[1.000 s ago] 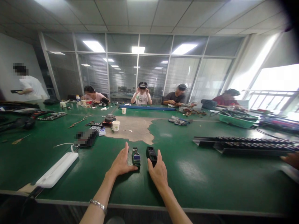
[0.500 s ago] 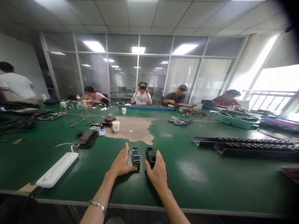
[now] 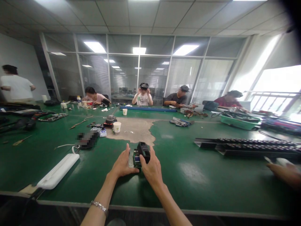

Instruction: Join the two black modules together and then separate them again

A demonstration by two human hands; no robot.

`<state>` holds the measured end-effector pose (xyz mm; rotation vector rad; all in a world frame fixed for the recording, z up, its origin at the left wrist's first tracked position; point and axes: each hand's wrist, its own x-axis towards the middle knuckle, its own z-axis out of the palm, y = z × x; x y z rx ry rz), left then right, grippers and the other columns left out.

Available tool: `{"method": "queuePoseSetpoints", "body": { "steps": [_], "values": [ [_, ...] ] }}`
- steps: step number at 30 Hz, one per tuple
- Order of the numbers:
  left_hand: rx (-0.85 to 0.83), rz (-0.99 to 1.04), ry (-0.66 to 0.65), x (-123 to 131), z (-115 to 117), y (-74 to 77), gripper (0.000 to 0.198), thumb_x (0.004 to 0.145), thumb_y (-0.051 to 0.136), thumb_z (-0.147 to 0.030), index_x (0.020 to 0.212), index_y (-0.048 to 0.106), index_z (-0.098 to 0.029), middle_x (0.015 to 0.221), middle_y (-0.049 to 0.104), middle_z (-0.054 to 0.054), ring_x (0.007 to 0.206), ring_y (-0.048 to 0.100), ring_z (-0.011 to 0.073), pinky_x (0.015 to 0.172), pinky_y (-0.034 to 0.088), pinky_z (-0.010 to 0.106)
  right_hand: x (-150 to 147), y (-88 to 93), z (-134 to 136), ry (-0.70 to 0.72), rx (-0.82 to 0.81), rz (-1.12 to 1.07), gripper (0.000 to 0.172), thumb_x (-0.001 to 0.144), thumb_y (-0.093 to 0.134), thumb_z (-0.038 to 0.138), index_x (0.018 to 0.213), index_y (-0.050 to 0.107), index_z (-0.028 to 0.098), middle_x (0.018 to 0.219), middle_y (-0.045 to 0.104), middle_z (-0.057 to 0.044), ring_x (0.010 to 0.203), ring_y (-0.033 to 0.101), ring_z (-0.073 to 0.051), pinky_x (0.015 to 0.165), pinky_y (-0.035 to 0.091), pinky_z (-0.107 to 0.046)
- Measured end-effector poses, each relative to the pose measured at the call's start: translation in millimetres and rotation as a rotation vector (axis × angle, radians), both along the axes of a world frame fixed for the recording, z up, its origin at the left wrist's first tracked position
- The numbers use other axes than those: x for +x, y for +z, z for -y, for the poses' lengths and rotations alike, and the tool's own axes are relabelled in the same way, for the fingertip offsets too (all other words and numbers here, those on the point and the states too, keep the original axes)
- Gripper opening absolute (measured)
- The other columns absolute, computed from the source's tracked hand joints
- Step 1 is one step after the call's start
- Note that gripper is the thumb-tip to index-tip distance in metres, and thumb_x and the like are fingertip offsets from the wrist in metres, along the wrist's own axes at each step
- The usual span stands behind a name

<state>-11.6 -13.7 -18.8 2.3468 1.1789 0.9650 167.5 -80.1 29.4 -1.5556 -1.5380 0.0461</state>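
My right hand (image 3: pixel 152 168) grips a black plastic housing (image 3: pixel 144 150) between thumb and fingers. The housing is tilted and lifted, close over the right side of a green circuit board assembly (image 3: pixel 136 159) with a small blue-violet screen, partly covering it. My left hand (image 3: pixel 122 163) lies to the left of the board, fingers stretched out and thumb spread apart. Its thumb tip is by the board's near end; whether it touches I cannot tell.
A white power strip (image 3: pixel 58 171) lies at left, near a dark device (image 3: pixel 88 139). Paper cup (image 3: pixel 117 127) stands ahead. Black metal rails (image 3: pixel 244 146) and a green basket (image 3: pixel 240 122) are at right. Another person's blurred hand (image 3: pixel 285 172) reaches in at right. Several people sit opposite.
My right hand has lifted the black housing and moved it left, from beside the circuit board to over it. My left hand stays put. Another person's hand has come further in at right.
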Motion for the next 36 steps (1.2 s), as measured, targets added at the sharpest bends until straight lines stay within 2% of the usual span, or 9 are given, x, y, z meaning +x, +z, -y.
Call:
{"method": "queuePoseSetpoints", "body": {
  "steps": [4, 8, 16, 20, 24, 29, 32, 36],
  "values": [
    [0.022, 0.016, -0.015, 0.2, -0.7, -3.5, 0.141, 0.058, 0.084, -0.047, 0.148, -0.021, -0.018, 0.147, 0.035, 0.021, 0.134, 0.038, 0.0361, 0.109, 0.033, 0.054, -22.4, 8.8, -1.6, 0.017, -0.055, 0.064, 0.071, 0.087, 0.052, 0.035, 0.148, 0.026, 0.009, 0.128, 0.058, -0.018, 0.112, 0.058, -0.028, 0.095, 0.045, -0.039],
    [0.052, 0.035, -0.024, -0.2, -2.5, -7.0, 0.138, 0.060, 0.081, -0.042, 0.146, -0.025, -0.018, 0.149, 0.032, 0.022, 0.135, 0.036, 0.0363, 0.109, 0.033, 0.055, -33.8, 6.4, -4.7, 0.005, -0.069, 0.123, 0.073, 0.086, 0.052, 0.034, 0.148, 0.024, 0.006, 0.122, 0.061, -0.018, 0.107, 0.060, -0.029, 0.092, 0.045, -0.038],
    [0.079, 0.026, -0.041, 0.3, -1.8, -3.4, 0.124, 0.069, 0.070, -0.033, 0.146, -0.027, -0.017, 0.152, 0.026, 0.022, 0.137, 0.033, 0.0363, 0.109, 0.032, 0.056, -36.3, -22.5, -8.2, -0.014, -0.097, 0.189, 0.074, 0.086, 0.049, 0.033, 0.149, 0.021, 0.005, 0.122, 0.061, -0.019, 0.103, 0.061, -0.030, 0.088, 0.046, -0.039],
    [0.101, 0.020, -0.050, -0.1, -2.9, -5.5, 0.117, 0.070, 0.064, -0.025, 0.147, -0.023, -0.014, 0.151, 0.027, 0.022, 0.137, 0.033, 0.0359, 0.111, 0.031, 0.055, -36.0, -36.4, -6.3, 0.001, -0.081, 0.193, 0.077, 0.085, 0.050, 0.034, 0.149, 0.020, 0.004, 0.134, 0.052, -0.021, 0.111, 0.058, -0.030, 0.092, 0.045, -0.040],
    [0.095, 0.005, -0.044, -1.4, -4.0, -7.9, 0.114, 0.069, 0.061, -0.020, 0.147, -0.022, -0.015, 0.152, 0.026, 0.021, 0.137, 0.032, 0.0346, 0.111, 0.030, 0.055, -37.0, -42.4, -6.9, 0.002, -0.010, 0.186, 0.079, 0.086, 0.051, 0.042, 0.149, 0.020, 0.005, 0.143, 0.043, -0.022, 0.120, 0.052, -0.032, 0.097, 0.042, -0.043],
    [0.113, -0.009, -0.049, -0.4, -2.4, -5.3, 0.115, 0.071, 0.063, -0.025, 0.147, -0.023, -0.014, 0.150, 0.030, 0.021, 0.136, 0.034, 0.0335, 0.111, 0.032, 0.053, -38.2, -50.2, -8.6, 0.021, 0.010, 0.170, 0.067, 0.090, 0.044, 0.038, 0.146, 0.027, 0.005, 0.139, 0.048, -0.021, 0.120, 0.052, -0.031, 0.097, 0.042, -0.044],
    [0.101, -0.017, -0.039, 0.5, -1.9, -3.6, 0.118, 0.072, 0.066, -0.030, 0.147, -0.023, -0.016, 0.150, 0.029, 0.021, 0.136, 0.034, 0.0338, 0.110, 0.032, 0.053, -38.5, -47.9, -8.1, 0.038, 0.002, 0.134, 0.064, 0.089, 0.044, 0.033, 0.146, 0.030, 0.006, 0.136, 0.051, -0.020, 0.121, 0.051, -0.031, 0.097, 0.041, -0.045],
    [0.060, -0.011, -0.036, 0.2, -2.0, -3.4, 0.129, 0.068, 0.075, -0.041, 0.147, -0.023, -0.016, 0.151, 0.029, 0.021, 0.137, 0.033, 0.0356, 0.111, 0.031, 0.053, -33.1, -27.6, -7.1, 0.041, 0.018, 0.027, 0.069, 0.090, 0.045, 0.037, 0.148, 0.024, 0.008, 0.136, 0.051, -0.019, 0.121, 0.052, -0.029, 0.098, 0.042, -0.043]
  ]
}}
